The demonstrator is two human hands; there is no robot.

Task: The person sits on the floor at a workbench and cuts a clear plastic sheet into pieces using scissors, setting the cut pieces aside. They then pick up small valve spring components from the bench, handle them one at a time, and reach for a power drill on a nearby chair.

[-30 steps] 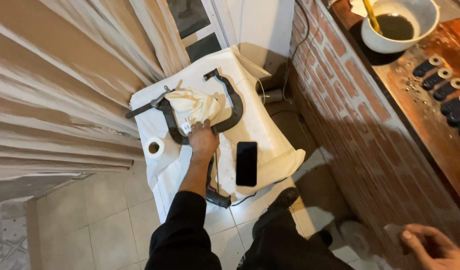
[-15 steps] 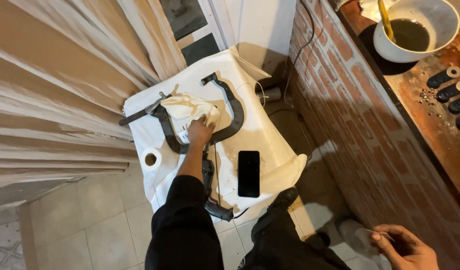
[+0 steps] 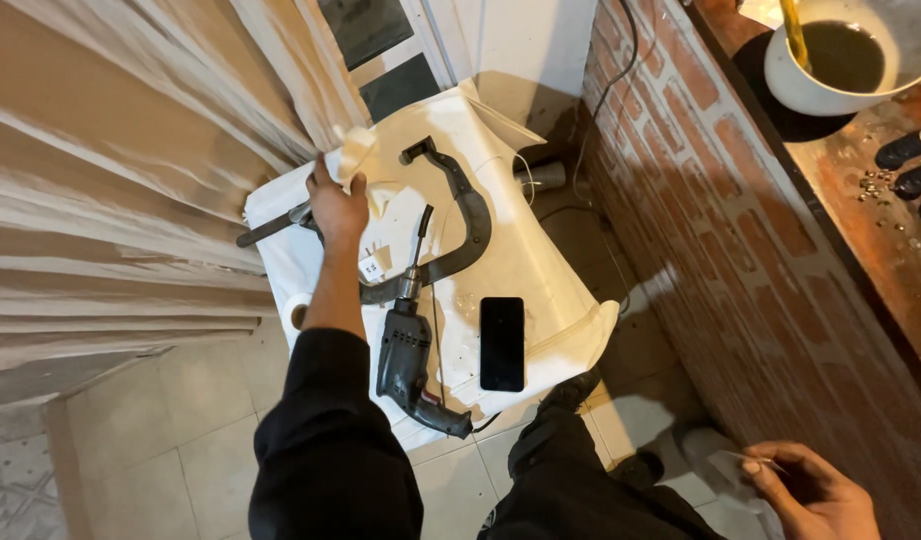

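head view: the left hand (image 3: pixel 337 205) reaches down over the white-covered low table (image 3: pixel 541 280) with its fingers closed around a bunched pale cloth (image 3: pixel 359 152), lifted at the table's far left edge beside the curtain (image 3: pixel 131 180). just under the hand lies a large dark c-clamp (image 3: pixel 466 215), its curved frame sweeping to the right and its screw bar sticking out past the table's left edge. near the wrist, a small white tag (image 3: pixel 372 268) lies on the cover. a grey power drill (image 3: pixel 406 350) rests beside the forearm, bit pointing away toward the clamp, cord trailing off the near edge. a black phone (image 3: pixel 502 343) lies flat just right of the drill. the right hand (image 3: pixel 809 490) hangs low at the lower right, well apart from the table, fingers loosely curled on a thin clear plastic piece (image 3: pixel 726 468). a brick wall (image 3: pixel 721 230) runs along the right, and above it a white bowl (image 3: pixel 841 55) of dark liquid sits on a rusty counter.
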